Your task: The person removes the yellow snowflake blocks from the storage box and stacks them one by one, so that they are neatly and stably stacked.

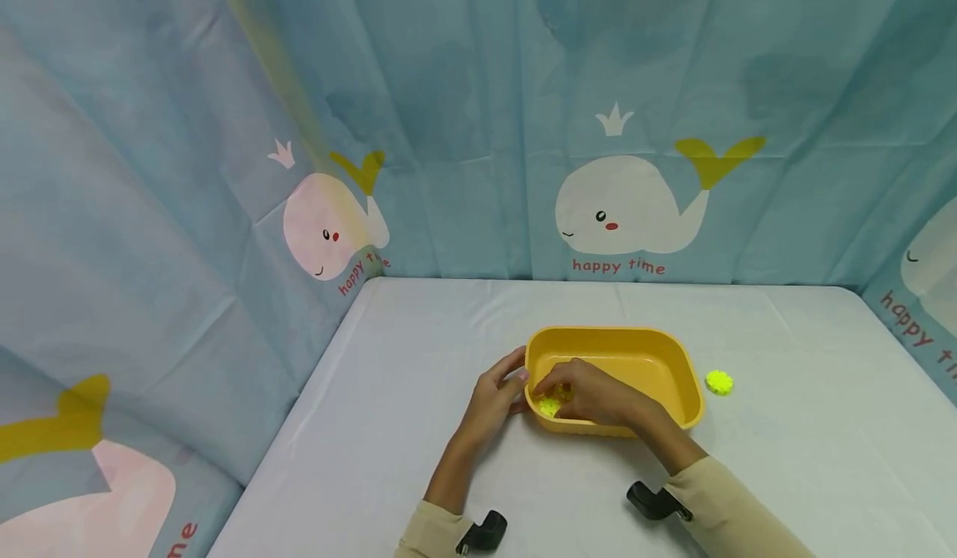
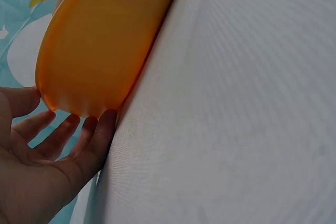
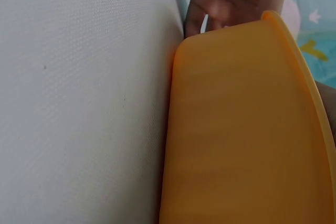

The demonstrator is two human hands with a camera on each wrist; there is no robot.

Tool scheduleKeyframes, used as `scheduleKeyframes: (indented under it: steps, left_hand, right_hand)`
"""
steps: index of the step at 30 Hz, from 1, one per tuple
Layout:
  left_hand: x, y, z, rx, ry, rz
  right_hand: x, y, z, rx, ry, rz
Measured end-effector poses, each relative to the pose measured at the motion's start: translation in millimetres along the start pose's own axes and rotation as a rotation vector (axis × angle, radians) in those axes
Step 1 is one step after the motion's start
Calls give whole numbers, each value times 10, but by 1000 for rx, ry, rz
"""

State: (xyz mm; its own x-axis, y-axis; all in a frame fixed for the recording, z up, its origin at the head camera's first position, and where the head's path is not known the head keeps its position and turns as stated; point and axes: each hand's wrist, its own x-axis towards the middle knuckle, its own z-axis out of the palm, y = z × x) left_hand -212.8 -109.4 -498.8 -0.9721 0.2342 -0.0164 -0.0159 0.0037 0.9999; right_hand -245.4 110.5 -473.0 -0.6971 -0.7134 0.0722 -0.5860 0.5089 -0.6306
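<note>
A yellow plastic basin [image 1: 620, 334] stands on the table. At its left end my left hand [image 1: 486, 404] rests its fingertips against the outside wall. In the left wrist view the thumb [image 2: 23, 100] touches the rim and the spread fingers touch the end wall. My right hand [image 1: 598, 394] reaches over the near rim, fingers curled down at the left inside end. Between its fingers and thumb it pinches a bright yellow-green piece [image 1: 549, 407], partly hidden by the hand. In the right wrist view, the basin's side wall [image 3: 241, 129] covers the right hand's fingers.
A bright yellow-green disc [image 1: 720, 382] with a scalloped edge lies on the table, right of the basin. The white-covered table [image 1: 374, 442] meets a blue whale-print curtain [image 1: 463, 126] at the back and left. Black wrist mounts [image 1: 486, 531] are fixed at both sleeves.
</note>
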Motion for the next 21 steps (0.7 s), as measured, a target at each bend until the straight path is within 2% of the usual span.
scheduleKeyframes:
  steps: [11, 21]
  left_hand:
    - [4, -9, -1, -32, -6, 5]
    - [10, -21, -6, -23, -2, -2]
  right_hand:
    - [52, -8, 6, -14, -22, 8]
    - [33, -22, 5, 58, -12, 109]
